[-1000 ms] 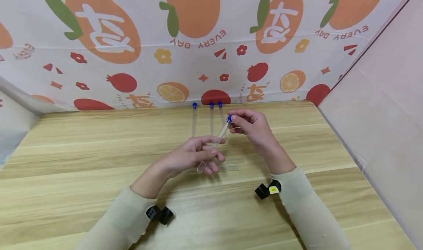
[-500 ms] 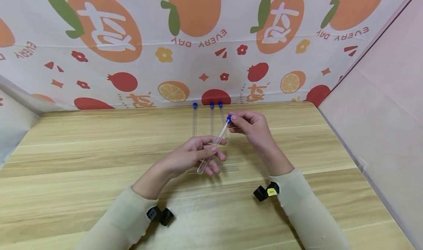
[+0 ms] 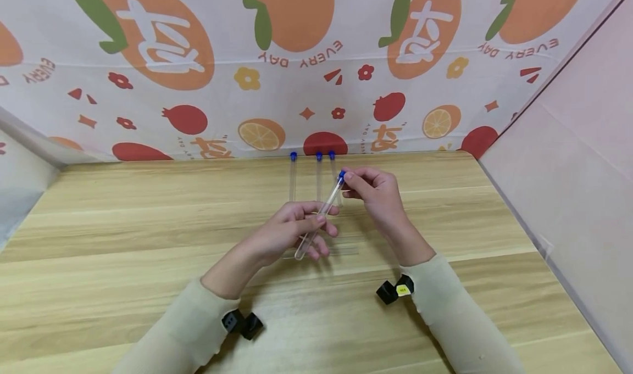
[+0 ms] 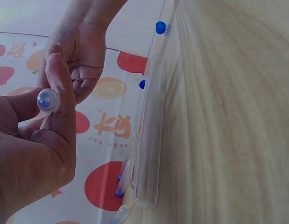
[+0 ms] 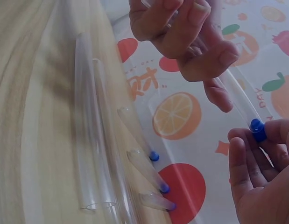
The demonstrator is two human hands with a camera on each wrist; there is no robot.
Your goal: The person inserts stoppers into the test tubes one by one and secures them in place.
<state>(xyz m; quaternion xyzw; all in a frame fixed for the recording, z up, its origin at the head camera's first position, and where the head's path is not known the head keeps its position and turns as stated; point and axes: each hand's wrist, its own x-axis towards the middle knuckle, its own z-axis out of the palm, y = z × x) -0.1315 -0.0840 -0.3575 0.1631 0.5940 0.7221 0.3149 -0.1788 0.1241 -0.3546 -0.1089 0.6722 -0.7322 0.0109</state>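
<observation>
My left hand (image 3: 292,228) holds a clear test tube (image 3: 327,205) slantwise between thumb and fingers, its rounded end low and toward me. At the tube's upper end, my right hand (image 3: 376,193) pinches a blue stopper (image 5: 257,130) between thumb and index finger. The stopper sits at the tube's mouth; how deep it goes I cannot tell. Beneath the left hand, uncapped clear tubes (image 5: 90,130) lie crosswise on the table, partly hidden in the head view. Beyond the hands, three blue-stoppered tubes (image 3: 293,179) lie with their stoppered ends toward the wall.
The wood-grain table (image 3: 123,225) meets a fruit-printed cloth (image 3: 222,110) along its back edge. A pale panel (image 3: 568,143) borders the right side. Small blue stoppers (image 4: 160,28) show near the table surface in the left wrist view.
Both hands keep almost the same hold on the tube and stopper. The right wrist has shifted slightly left and downward, and the head view has tilted a little.
</observation>
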